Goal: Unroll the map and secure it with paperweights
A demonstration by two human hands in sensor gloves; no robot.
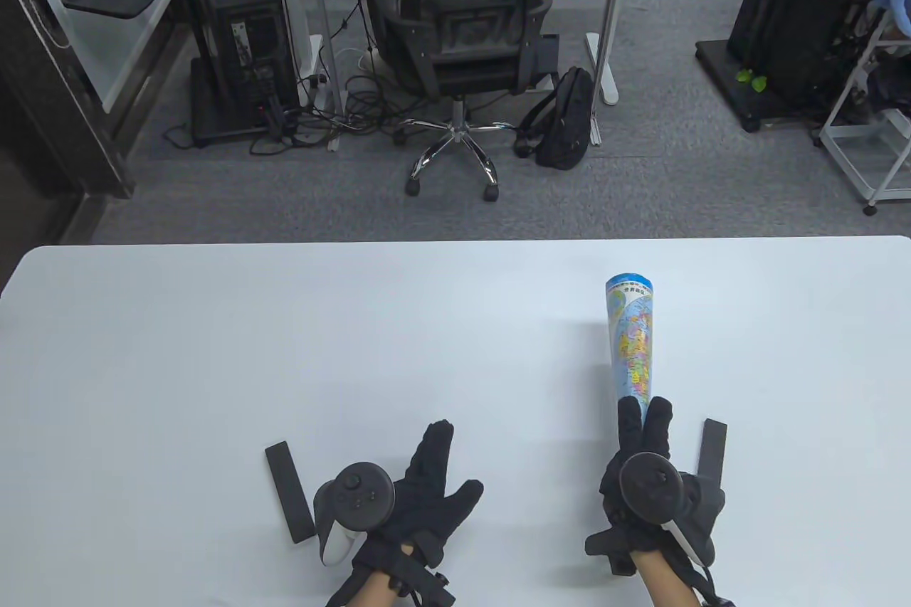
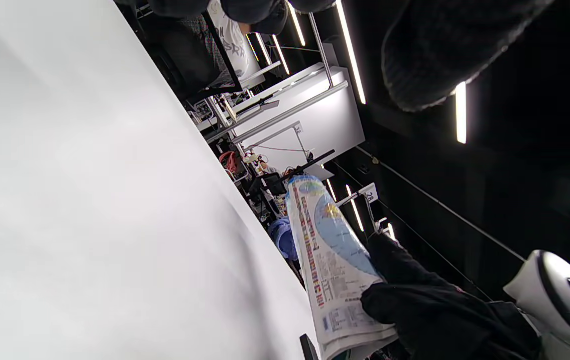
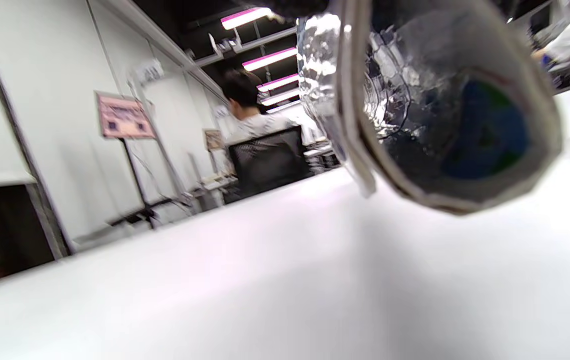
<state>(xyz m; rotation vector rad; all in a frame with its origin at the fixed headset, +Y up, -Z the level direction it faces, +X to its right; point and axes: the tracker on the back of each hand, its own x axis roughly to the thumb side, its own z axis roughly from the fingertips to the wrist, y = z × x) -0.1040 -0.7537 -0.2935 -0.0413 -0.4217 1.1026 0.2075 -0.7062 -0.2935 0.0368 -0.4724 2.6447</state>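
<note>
Only the blurred right wrist view shows, apparently, the rolled map's [image 3: 444, 125] hollow end.

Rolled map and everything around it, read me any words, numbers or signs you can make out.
"28": small tag on a ceiling rail, left wrist view.
Rolled map, held by the right hand: printed text too small to read.
Pink sign on a stand: blurred, unreadable.

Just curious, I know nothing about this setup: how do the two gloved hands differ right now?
The right hand grips the near end of the rolled map; the left hand holds nothing. The left hand's fingers are spread, the right hand's wrapped around the roll. Both wear black gloves with a tracker, and a black paperweight bar lies beside each.
</note>
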